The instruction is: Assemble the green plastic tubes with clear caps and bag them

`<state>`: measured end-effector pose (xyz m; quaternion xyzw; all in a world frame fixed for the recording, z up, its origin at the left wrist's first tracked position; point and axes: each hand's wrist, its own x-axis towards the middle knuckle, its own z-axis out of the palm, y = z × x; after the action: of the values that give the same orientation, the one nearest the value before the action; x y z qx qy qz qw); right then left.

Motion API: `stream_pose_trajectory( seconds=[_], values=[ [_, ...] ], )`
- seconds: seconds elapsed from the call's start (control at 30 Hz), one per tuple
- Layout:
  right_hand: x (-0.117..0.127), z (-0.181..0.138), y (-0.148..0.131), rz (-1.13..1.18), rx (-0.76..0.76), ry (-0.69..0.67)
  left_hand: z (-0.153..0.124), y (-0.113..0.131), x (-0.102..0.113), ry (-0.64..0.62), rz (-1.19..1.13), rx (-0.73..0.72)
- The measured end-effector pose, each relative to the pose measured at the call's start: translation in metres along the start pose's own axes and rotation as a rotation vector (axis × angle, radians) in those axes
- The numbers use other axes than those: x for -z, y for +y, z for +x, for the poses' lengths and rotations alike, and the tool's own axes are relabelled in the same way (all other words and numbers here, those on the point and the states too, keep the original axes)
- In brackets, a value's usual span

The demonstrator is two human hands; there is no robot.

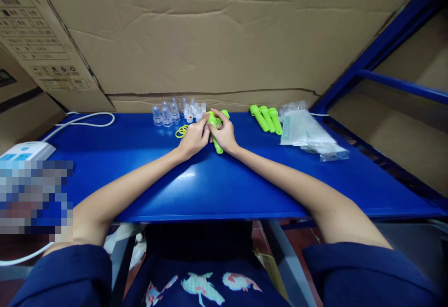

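Both my hands meet at the far middle of the blue table (224, 190). My left hand (193, 137) and my right hand (224, 134) are closed around a lime-green plastic tube piece (217, 146), whose lower end sticks out below my right palm. Fingertips of both hands pinch its top end. Yellow rubber rings (181, 131) lie just left of my left hand. Several small clear plastic caps (171, 111) stand behind the hands.
Three more green tube pieces (266, 119) lie to the right, beside clear plastic bags (308, 132). A white power strip (24, 150) with its cable (87, 120) sits at the left. Cardboard (210, 41) walls the back; a blue metal frame (385, 41) runs along the right.
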<state>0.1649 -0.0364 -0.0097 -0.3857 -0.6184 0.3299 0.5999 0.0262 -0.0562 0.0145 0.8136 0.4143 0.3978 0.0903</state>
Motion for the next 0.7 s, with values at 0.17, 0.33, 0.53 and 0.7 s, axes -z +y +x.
stream_pose_trajectory(
  seconds=[0.17,0.33,0.53,0.7],
  values=[
    [-0.0003,0.0011,0.0002,0.026,-0.001,0.009,-0.0013,-0.0002,-0.0015,-0.008,0.045,0.000],
    [0.0006,0.0018,0.0001,0.018,0.003,0.017,-0.0025,-0.0030,-0.0041,-0.010,0.035,0.012],
    [0.0016,0.0014,-0.0004,0.000,-0.018,0.063,-0.0019,-0.0036,-0.0033,0.036,-0.068,0.011],
    [0.0017,0.0019,0.0043,-0.003,-0.014,0.078,-0.0011,-0.0032,-0.0031,0.107,-0.168,0.005]
  ],
)
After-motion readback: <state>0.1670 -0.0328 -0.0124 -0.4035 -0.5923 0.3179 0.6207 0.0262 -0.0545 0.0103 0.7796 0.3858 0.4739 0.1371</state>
